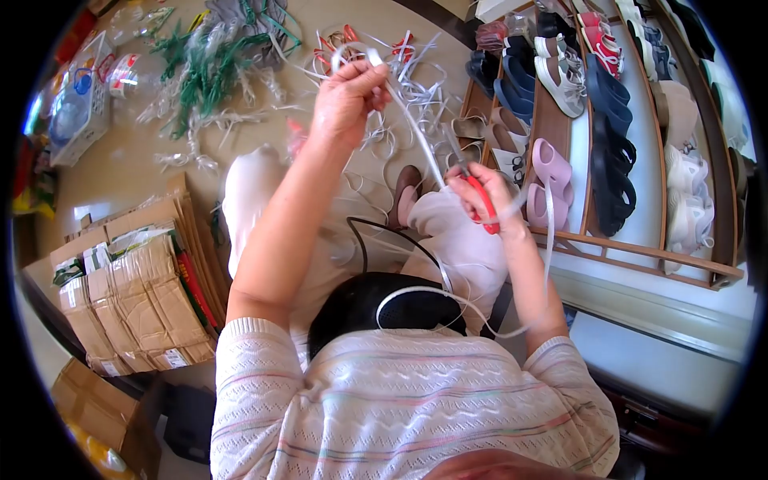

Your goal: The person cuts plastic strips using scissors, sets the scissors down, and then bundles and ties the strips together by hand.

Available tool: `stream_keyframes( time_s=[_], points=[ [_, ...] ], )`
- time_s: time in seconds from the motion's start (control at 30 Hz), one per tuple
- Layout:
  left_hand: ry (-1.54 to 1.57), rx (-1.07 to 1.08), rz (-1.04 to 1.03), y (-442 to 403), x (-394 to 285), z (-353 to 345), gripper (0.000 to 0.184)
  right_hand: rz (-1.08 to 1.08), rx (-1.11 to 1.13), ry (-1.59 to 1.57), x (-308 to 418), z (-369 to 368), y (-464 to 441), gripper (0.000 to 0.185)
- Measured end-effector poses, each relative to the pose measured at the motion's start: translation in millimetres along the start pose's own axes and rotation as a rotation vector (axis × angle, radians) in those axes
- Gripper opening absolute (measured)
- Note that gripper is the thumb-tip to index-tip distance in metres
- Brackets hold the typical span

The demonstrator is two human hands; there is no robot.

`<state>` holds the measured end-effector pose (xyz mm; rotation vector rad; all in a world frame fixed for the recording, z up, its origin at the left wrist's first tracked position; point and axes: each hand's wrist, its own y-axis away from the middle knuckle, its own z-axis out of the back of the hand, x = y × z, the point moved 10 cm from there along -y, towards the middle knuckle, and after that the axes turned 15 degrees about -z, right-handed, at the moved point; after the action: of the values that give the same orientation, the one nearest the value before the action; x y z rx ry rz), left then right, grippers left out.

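Left hand (350, 104) up front, fingers pinched on a white flat strap (414, 128), that's what I get on my feed. Right hand (486, 192) lower, near the knee, closed around red-handled scissors (483, 206), blades pointing up and away from the body; can't tell if they touch the strap. Strap runs down from the left hand to just beside the scissors; a white length also hangs past the right forearm and loops over the lap, across a black item (384, 308) I can't identify. Ahead on the floor: tangled white strips (412, 80) with red bits among them, green-and-white netting heap (210, 72) left of that. Flattened cardboard stack (132, 308) on my left, wooden shoe rack (552, 132) on my right, pink clogs (552, 180) nearest the right hand
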<state>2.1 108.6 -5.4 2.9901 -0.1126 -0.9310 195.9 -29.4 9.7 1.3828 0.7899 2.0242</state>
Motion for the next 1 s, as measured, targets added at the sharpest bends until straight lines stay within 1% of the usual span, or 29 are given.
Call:
stream_keyframes(
  time_s=[0.03, 0.07, 0.13, 0.2, 0.23, 0.27, 0.33, 0.4, 0.43, 0.5, 0.53, 0.57, 0.67, 0.7, 0.93, 1.0],
  points=[
    [0.014, -0.004, -0.054, -6.9, -8.8, 5.3, 0.003, -0.166, -0.099, -0.150, -10.2, 16.4, 0.0, 0.018],
    [0.012, -0.001, -0.104, -14.3, -18.6, 11.7, 0.004, 0.030, -0.120, -0.043, -5.8, 32.2, -2.0, 0.020],
    [-0.053, 0.025, -0.199, -17.7, -43.1, 10.2, 0.006, 0.013, -0.269, -0.136, -3.3, 66.8, 4.3, 0.020],
    [-0.110, 0.037, -0.242, -16.3, -52.1, 10.4, 0.008, 0.128, -0.373, -0.274, 10.7, 94.6, 19.4, 0.020],
    [-0.137, 0.052, -0.250, -14.9, -52.8, 9.2, 0.008, 0.224, -0.423, -0.333, 23.4, 105.1, 24.0, 0.018],
    [-0.163, 0.069, -0.257, -14.2, -52.1, 7.5, 0.008, 0.329, -0.431, -0.268, 40.2, 109.2, 34.3, 0.016],
    [-0.236, 0.107, -0.285, -12.3, -49.6, 1.2, 0.017, 0.381, -0.316, -0.284, 69.2, 88.3, 48.7, 0.015],
    [-0.247, 0.142, -0.326, -7.4, -48.8, -11.1, 0.027, 0.349, -0.101, -0.287, 88.3, 44.0, 52.9, 0.014],
    [-0.255, 0.165, -0.312, -8.2, -45.2, -13.1, 0.038, 0.325, -0.046, -0.232, 93.2, 23.0, 51.3, 0.015],
    [-0.228, 0.193, -0.299, -6.4, -41.1, -17.5, 0.041, 0.247, 0.139, -0.212, 95.9, -20.7, 44.0, 0.016],
    [-0.214, 0.204, -0.293, -4.7, -40.3, -19.3, 0.043, 0.221, 0.193, -0.171, 97.0, -37.2, 38.7, 0.017],
    [-0.212, 0.219, -0.257, -3.8, -38.1, -21.2, 0.047, 0.200, 0.210, -0.138, 96.7, -49.3, 31.6, 0.018],
    [-0.250, 0.267, -0.230, -0.2, -36.3, -25.0, 0.049, 0.166, 0.225, -0.070, 92.3, -64.2, 15.0, 0.020],
    [-0.239, 0.261, -0.216, 1.1, -35.9, -25.3, 0.052, 0.159, 0.224, -0.052, 91.7, -66.4, 11.5, 0.021],
    [-0.307, 0.261, -0.159, 0.7, -22.2, -23.8, 0.056, 0.188, 0.149, 0.082, 91.8, -59.9, 4.5, 0.020],
    [-0.276, 0.251, -0.160, 3.0, -18.5, -24.4, 0.054, 0.174, 0.120, 0.090, 90.3, -56.4, 3.9, 0.020]
  ],
)
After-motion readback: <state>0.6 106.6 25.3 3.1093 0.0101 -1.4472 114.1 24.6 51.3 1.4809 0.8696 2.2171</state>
